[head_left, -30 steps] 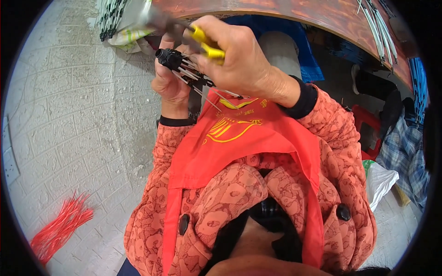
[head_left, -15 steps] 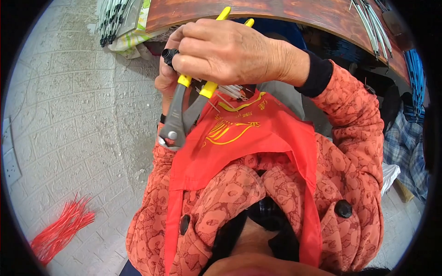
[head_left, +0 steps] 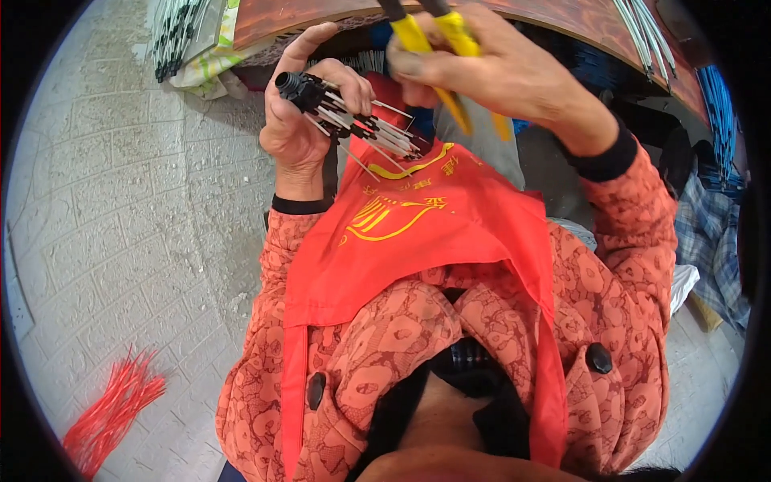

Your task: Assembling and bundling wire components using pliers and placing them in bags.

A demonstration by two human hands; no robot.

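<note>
A bundle of thin metal rods with black sleeves (head_left: 353, 124) is gripped in the closed left hand (head_left: 301, 120), held up over the red apron (head_left: 426, 233). Yellow-handled pliers (head_left: 438, 48) are clasped in the right hand (head_left: 490, 68), just right of the bundle, their head out of view. Work on the rods appears midway; how many are finished cannot be told.

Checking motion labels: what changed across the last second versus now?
The right hand lifted the yellow-handled pliers up and off the bundle; half a second ago the pliers hung head-down beside it, now their handles point up toward the frame's top. The left hand kept its grip on the black-tipped rod bundle. The red apron and the red strands on the floor are unchanged.
</note>
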